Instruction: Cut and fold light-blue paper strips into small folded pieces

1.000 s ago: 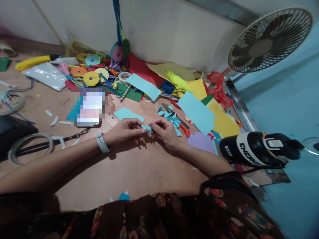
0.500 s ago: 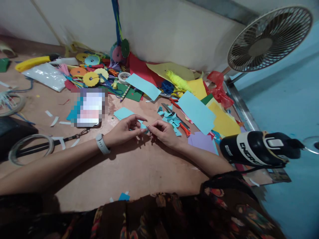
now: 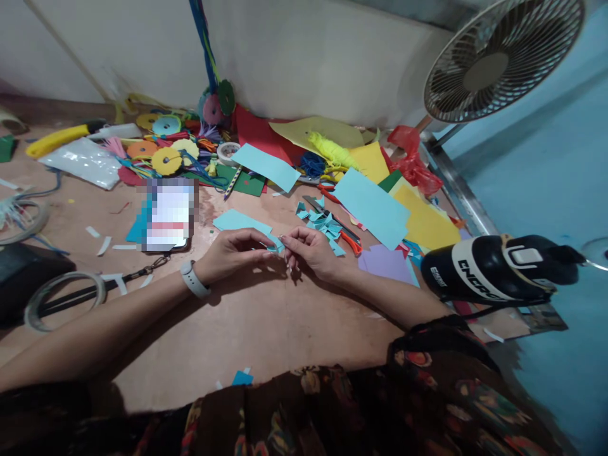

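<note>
Between the fingertips of both hands is a small piece of light blue paper [image 3: 274,246]. My left hand [image 3: 237,251], with a white watch [image 3: 194,278] on its wrist, pinches the paper from the left. My right hand [image 3: 310,253] pinches its right end, thumb against index finger, partly hiding it. Just behind the left hand lies a flat light blue sheet [image 3: 242,220]. Beyond the right hand sits a pile of small folded light blue paper pieces [image 3: 323,226], with orange-handled scissors [image 3: 350,242] partly under it.
A phone [image 3: 168,215] lies left. Larger blue sheets [image 3: 373,209], purple paper [image 3: 387,264] and a black bottle [image 3: 494,269] are on the right. Colourful paper discs and strings [image 3: 166,161] line the back. A fan [image 3: 485,71] stands back right; a tape roll [image 3: 66,297] lies left.
The camera view has shifted slightly. My left fingers have drawn closer together on the small blue paper, and the right fingers have shifted their hold at its end.
</note>
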